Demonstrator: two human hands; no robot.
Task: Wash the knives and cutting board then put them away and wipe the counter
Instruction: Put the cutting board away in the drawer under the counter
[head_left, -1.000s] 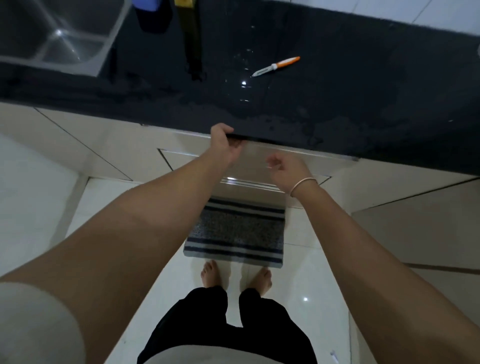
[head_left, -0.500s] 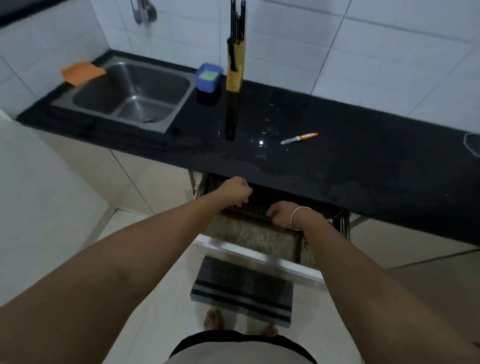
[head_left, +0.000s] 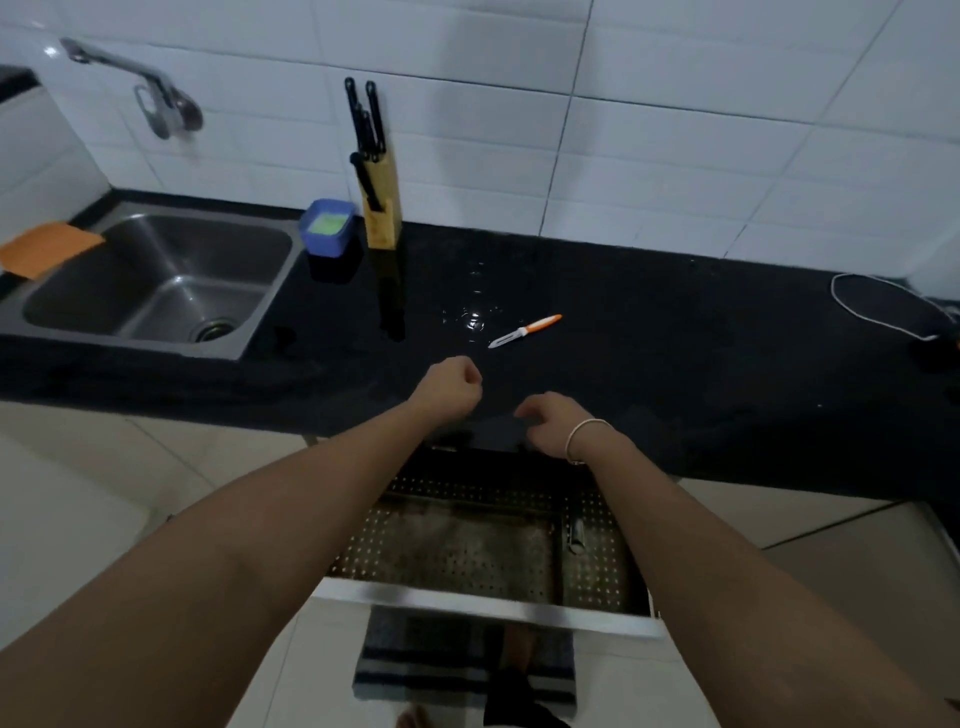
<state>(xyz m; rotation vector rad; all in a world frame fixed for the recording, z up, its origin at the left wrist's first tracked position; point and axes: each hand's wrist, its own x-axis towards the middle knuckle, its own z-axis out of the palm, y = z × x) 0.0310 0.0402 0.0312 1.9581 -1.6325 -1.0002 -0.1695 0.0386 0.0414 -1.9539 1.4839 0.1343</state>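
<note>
A small knife with an orange handle (head_left: 524, 331) lies on the wet black counter (head_left: 675, 338), just beyond my hands. My left hand (head_left: 451, 387) hovers over the counter's front edge, curled into a fist with nothing in it. To its right, my right hand (head_left: 550, 423), a band on its wrist, has loosely curled fingers and holds nothing. A wooden knife block (head_left: 382, 208) with black-handled knives stands against the tiled wall. Below my hands a drawer (head_left: 483, 603) stands pulled out, showing a perforated metal tray. No cutting board is visible.
A steel sink (head_left: 156, 291) with a wall tap (head_left: 156, 98) is at the left, an orange cloth (head_left: 47, 249) on its far corner. A blue tub (head_left: 327, 228) sits beside the knife block. A dark object with a white cord (head_left: 893, 306) lies at the right. A striped mat (head_left: 462, 670) covers the floor.
The drawer went from shut to pulled out. Both hands left the drawer front and rose to the counter edge. The view tilted up from the floor to the wall.
</note>
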